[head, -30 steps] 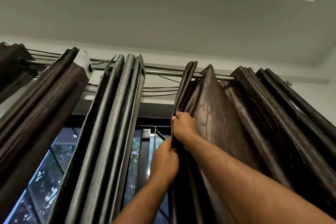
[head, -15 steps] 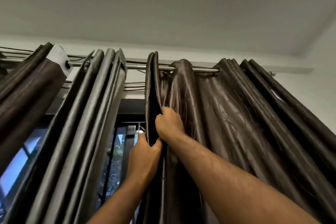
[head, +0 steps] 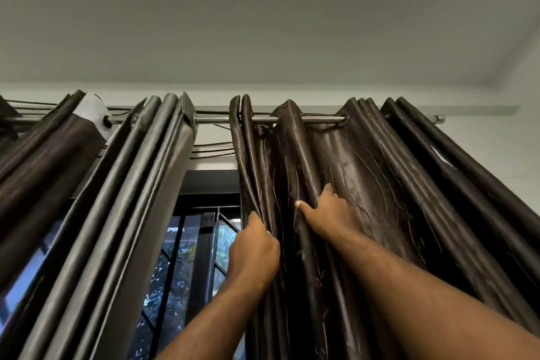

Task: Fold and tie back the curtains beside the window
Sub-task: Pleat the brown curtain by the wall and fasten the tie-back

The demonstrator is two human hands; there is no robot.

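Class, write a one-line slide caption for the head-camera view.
Left hand grips the edge of the brown curtain; right hand presses into its next pleat.
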